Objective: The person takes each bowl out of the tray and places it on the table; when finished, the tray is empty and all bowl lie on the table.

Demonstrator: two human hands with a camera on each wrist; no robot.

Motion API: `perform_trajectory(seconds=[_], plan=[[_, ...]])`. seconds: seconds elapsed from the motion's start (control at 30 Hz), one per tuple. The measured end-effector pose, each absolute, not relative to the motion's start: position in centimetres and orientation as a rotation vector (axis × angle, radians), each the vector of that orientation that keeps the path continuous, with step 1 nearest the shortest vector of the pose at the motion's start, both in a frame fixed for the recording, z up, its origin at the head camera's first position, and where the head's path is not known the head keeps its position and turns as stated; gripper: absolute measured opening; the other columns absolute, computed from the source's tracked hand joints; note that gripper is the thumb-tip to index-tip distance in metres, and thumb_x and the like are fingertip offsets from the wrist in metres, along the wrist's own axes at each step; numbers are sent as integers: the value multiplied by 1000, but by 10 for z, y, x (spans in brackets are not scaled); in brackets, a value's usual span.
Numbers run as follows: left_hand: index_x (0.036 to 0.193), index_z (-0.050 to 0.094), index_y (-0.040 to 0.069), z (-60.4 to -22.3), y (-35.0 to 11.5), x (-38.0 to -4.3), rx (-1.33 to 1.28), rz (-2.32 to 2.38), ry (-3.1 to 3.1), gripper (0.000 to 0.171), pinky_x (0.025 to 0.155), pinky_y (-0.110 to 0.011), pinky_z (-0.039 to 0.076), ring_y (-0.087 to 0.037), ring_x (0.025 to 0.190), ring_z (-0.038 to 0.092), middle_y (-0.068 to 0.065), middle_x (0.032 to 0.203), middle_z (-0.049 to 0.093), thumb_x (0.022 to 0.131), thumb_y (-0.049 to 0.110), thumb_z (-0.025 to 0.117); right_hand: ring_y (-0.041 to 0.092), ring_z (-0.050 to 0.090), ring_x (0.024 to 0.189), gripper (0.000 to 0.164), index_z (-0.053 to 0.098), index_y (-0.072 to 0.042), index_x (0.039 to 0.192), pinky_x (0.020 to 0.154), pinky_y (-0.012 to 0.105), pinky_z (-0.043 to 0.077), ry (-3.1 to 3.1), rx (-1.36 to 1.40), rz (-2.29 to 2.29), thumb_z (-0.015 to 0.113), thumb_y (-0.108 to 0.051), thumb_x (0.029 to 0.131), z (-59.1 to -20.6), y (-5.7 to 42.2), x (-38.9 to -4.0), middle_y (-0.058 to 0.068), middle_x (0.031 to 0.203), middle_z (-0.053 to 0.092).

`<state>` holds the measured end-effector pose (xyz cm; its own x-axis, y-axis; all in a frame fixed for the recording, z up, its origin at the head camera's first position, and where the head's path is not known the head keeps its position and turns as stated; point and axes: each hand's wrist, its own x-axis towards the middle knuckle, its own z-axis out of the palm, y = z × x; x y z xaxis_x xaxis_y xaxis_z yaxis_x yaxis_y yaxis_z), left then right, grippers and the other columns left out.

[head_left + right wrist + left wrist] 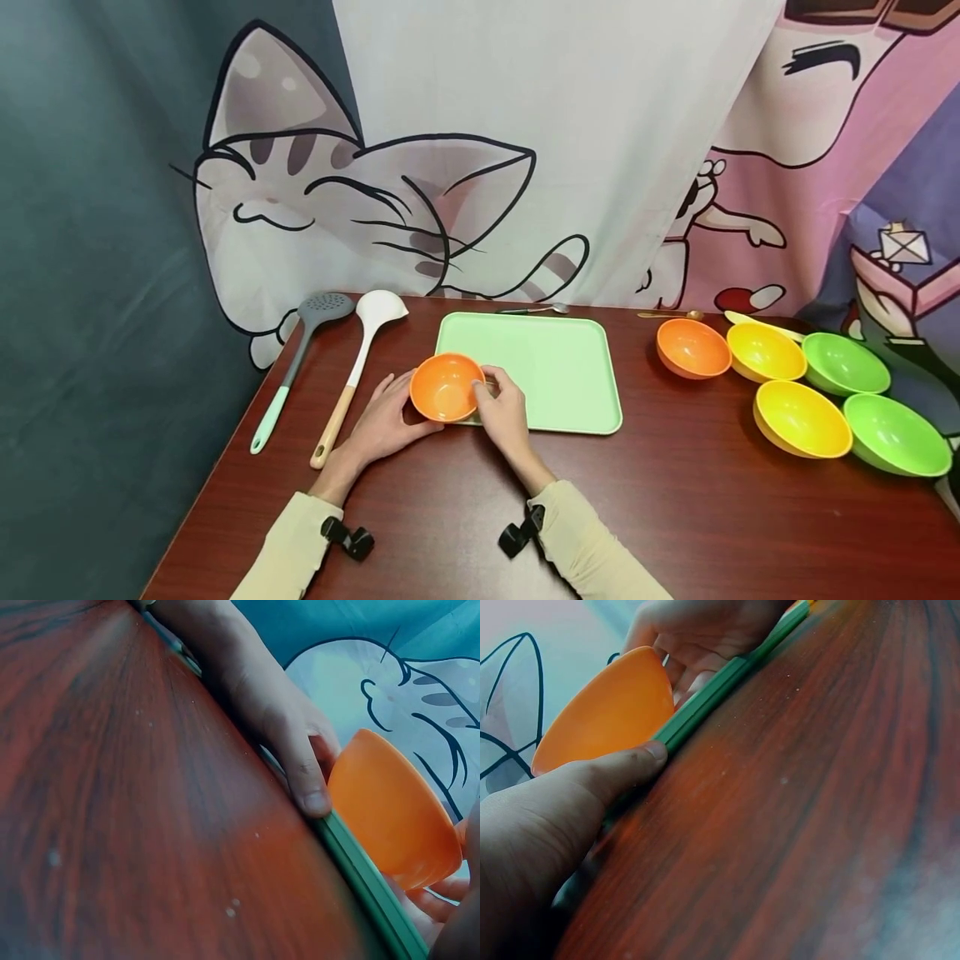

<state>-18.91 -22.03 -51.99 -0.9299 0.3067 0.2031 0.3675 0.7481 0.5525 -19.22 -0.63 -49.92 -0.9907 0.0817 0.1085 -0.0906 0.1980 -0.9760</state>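
An orange bowl (444,390) stands upright over the front left corner of a light green tray (570,375). My left hand (386,423) curls round the bowl's left side; its thumb (634,766) lies low, right at the tray's front edge, and its other fingertips are hidden behind the bowl. On the opposite side, my right hand (502,410) grips the bowl, thumb at the rim and fingers down its outer wall. Both wrist views show the bowl (394,814) between the two hands, just above the tray's edge (367,881).
To the left lie a grey slotted turner (306,354) and a white ladle (367,358). A small spoon (536,309) is behind the tray. At right sit another orange bowl (693,348), yellow bowls (802,419) and green bowls (896,435), with a gold spoon (675,315) and a yellow utensil (761,323) behind.
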Motion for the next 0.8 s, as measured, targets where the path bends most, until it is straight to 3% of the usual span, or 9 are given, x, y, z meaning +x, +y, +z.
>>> perform_trajectory(seconds=[0.53,0.8], plan=[[149,47,19,-523,-219,-186,-603,-939,-2827,83,122,-57,18,-26,147,37,-3,150,52,80,52,78,18,69,87,20,68,-6,111,73,22,55,-2198,41,2031,61,-3,92,-501,3,-183,14,103,72],[145,50,15,-518,-223,-187,-597,-937,-2818,77,122,-56,18,-27,146,38,-4,146,55,79,42,80,10,57,71,10,59,3,100,65,21,48,-2189,65,2010,58,3,90,-476,6,-168,14,85,63]])
